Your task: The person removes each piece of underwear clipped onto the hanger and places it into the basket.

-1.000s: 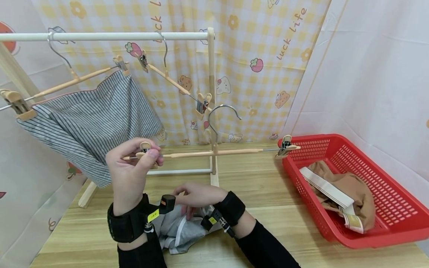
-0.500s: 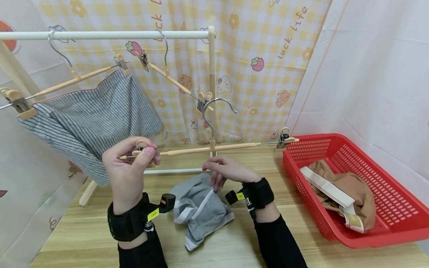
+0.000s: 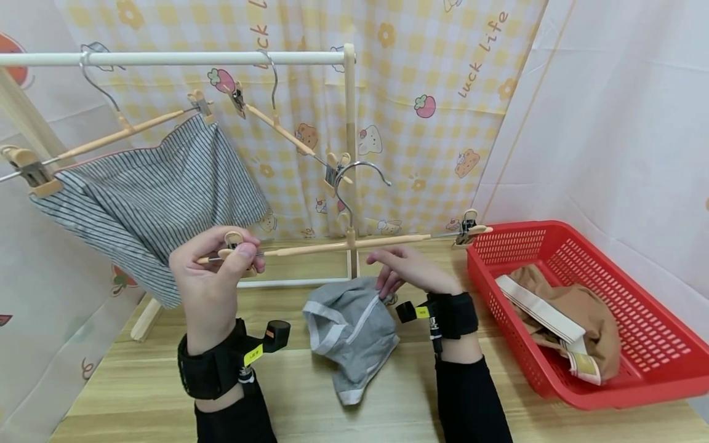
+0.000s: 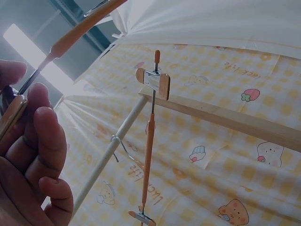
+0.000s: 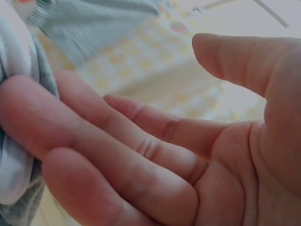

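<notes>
My left hand [image 3: 242, 250] pinches the left clip of a peach clip hanger [image 3: 332, 247] and holds it level above the table; its metal hook [image 3: 360, 173] points up. In the left wrist view my curled fingers [image 4: 44, 141] squeeze that clip at the frame's left edge. My right hand [image 3: 396, 271] sits just under the hanger bar and holds a grey garment [image 3: 349, 326] by its white-trimmed waistband; the cloth hangs down to the wooden table [image 3: 138, 381]. In the right wrist view the grey fabric [image 5: 19, 94] lies against my fingers [image 5: 103, 141], with the thumb apart.
A rack with a white rail [image 3: 166, 59] stands behind, carrying striped shorts [image 3: 149, 191] on one clip hanger and an empty clip hanger [image 3: 282, 132]. A red basket [image 3: 637, 363] at the right holds a tan garment [image 3: 581, 307]. Patterned curtains hang behind.
My right hand has moved up and to the right, lifting the grey garment off the table toward the hanger bar. The left hand raised the hanger slightly, then held still.
</notes>
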`<control>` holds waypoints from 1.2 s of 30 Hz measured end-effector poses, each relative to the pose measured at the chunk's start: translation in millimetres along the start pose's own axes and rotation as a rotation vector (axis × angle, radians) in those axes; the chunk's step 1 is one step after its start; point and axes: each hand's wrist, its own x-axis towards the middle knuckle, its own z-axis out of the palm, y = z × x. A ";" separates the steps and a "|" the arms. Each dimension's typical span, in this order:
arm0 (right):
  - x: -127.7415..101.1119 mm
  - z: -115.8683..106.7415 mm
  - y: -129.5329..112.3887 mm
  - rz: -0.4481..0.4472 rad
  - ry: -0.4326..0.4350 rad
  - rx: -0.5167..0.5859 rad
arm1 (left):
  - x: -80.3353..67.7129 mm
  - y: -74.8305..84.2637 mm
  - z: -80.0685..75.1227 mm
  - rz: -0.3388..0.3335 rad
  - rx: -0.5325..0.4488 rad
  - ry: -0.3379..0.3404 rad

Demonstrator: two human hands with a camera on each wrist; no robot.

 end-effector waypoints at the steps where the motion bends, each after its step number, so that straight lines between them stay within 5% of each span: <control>1: -3.8 -4.8 -0.1 0.006 0.028 0.017 | -0.2 0.1 -0.1 0.000 0.000 0.000; 6: -22.0 -29.1 1.2 0.021 0.161 0.066 | 0.0 0.3 -0.3 0.005 -0.006 0.001; 13: -35.1 -42.7 4.9 0.036 0.287 -0.012 | 0.5 0.1 -0.2 0.012 -0.005 0.000; 27: -38.1 -42.3 6.4 -0.117 0.351 0.011 | 0.2 1.4 0.0 0.009 -0.013 -0.002; 36: -38.6 -44.1 6.8 -0.100 0.338 -0.003 | 0.1 2.3 -0.1 0.009 -0.020 -0.001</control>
